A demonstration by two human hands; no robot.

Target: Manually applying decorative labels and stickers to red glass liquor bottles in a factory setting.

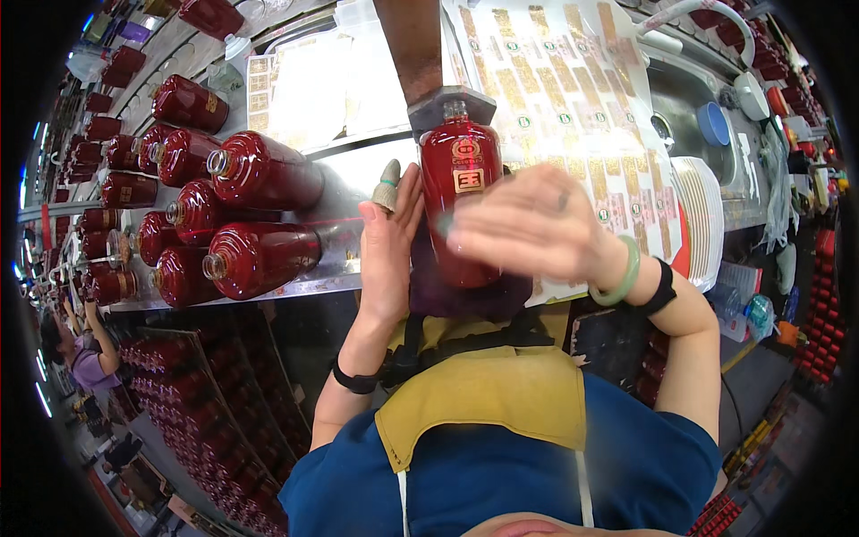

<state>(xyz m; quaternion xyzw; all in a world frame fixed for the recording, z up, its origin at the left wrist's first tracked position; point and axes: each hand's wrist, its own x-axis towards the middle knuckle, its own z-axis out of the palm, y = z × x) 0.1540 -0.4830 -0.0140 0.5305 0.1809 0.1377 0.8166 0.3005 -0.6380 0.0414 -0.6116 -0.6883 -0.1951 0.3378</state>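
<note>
A glossy red bottle (461,179) with a gold emblem lies on a dark purple cloth (447,297), its neck pointing away against a grey metal stop (434,109). My left hand (386,251), a rubber cot on its forefinger, lies along the bottle's left side and steadies it. My right hand (528,224), blurred with motion, is spread flat over the bottle's lower right side with nothing seen in it. A green bangle and a black band are on that wrist.
Several more red bottles (259,170) lie on their sides on the metal bench (358,166) at the left. Sheets of gold labels (573,98) cover the bench behind. A stack of white discs (702,215) stands right. Crates of red bottles (206,403) sit below left, near another person (85,358).
</note>
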